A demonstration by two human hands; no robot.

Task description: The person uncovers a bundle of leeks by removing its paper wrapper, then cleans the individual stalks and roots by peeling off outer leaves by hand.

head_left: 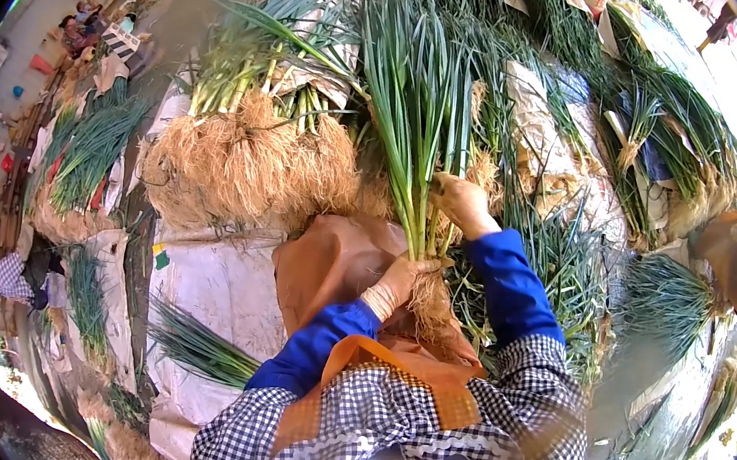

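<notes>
A bunch of green onions (411,99) stands nearly upright in front of me, long dark leaves up and tan roots down. My left hand (403,281) is wrapped round the pale stems just above the roots. Higher up, my right hand (462,203) has its fingers curled at the right side of the stems; its fingertips are partly hidden, so what they pinch cannot be made out. The roots (431,305) hang over the brown apron (333,262) on my lap.
A large pile of green onions with bushy roots (241,152) lies ahead to the left. White sacking (222,281) covers the ground at left, with more green onions (205,345) on it. Loose leaves (562,288) lie at right. Other people (13,276) sit farther off.
</notes>
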